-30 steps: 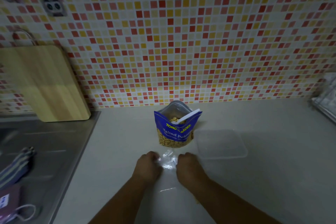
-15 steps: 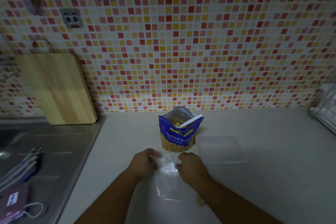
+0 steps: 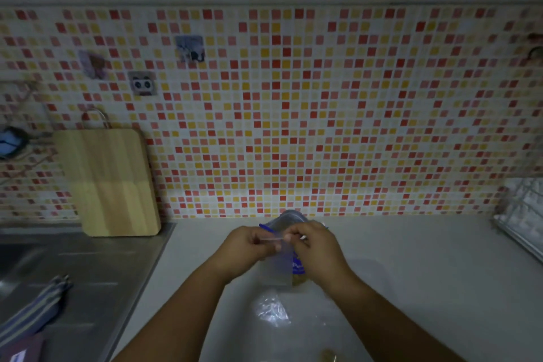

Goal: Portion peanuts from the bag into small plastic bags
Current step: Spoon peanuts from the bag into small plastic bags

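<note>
A small clear plastic bag (image 3: 281,258) hangs in the air above the counter, held by its top edge. My left hand (image 3: 249,247) pinches that edge on the left and my right hand (image 3: 313,247) pinches it on the right. Behind the hands stands the blue peanut bag (image 3: 289,219), mostly hidden, with peanuts showing through its lower window (image 3: 298,279). More clear plastic (image 3: 271,310) lies crumpled on the counter below the hands.
A steel sink drainboard (image 3: 88,267) lies at the left with a striped cloth (image 3: 35,311) on it. A wooden cutting board (image 3: 110,182) leans on the tiled wall. A wire rack (image 3: 523,223) sits at the right edge.
Both hands have risen from the counter, lifting the small plastic bag up in front of the peanut bag. The camera has tilted upward, showing more wall.
</note>
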The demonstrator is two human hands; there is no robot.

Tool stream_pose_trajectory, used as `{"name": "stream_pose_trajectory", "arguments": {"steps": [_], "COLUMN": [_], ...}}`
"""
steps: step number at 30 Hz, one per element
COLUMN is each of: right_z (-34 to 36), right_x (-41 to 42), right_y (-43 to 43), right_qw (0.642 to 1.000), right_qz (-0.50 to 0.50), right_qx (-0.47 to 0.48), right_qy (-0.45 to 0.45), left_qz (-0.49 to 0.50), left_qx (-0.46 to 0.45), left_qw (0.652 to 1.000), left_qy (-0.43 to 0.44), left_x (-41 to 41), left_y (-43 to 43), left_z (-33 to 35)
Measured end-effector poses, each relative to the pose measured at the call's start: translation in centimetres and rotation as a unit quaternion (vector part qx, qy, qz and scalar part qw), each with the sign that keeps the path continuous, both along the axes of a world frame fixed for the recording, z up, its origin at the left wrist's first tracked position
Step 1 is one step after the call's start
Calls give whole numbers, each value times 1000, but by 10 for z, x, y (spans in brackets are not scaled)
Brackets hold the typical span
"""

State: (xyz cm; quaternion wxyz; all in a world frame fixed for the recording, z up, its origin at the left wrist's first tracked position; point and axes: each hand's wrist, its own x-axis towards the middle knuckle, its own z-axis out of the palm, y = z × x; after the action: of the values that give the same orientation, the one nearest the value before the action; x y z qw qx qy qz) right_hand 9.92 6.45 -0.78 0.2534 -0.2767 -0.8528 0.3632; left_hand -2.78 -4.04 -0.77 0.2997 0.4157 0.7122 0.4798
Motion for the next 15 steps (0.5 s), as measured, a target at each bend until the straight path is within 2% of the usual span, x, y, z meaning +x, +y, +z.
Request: {"name": "stream_pose_trajectory", "arguments": {"steps": [2,4,6,8,12,15], "right_z": [12,17,22,23,27,29], "right_x": [-2,-4,-6,-9,-13,-13], "right_y": [5,11,13,16,19,24], "right_qw": [999,992,973,956,963,972], "right_qz": [-9,-28,-43,-52,-78,-68], "right_qx": [-33,-118,-222,-286,-258,-225], "right_qy": [15,42,52,42,17,6], "left_qz": [38,74,90,86,58,18], "left_qx": [30,55,57,42,25,37], "left_qw": [998,989,972,950,926,936], "left_qy": [51,113,209,299,372,350], "left_x": [2,2,2,1,1,-1], "left_y": [10,20,27,34,41,40], "left_z": [9,14,19,21,24,25]}}
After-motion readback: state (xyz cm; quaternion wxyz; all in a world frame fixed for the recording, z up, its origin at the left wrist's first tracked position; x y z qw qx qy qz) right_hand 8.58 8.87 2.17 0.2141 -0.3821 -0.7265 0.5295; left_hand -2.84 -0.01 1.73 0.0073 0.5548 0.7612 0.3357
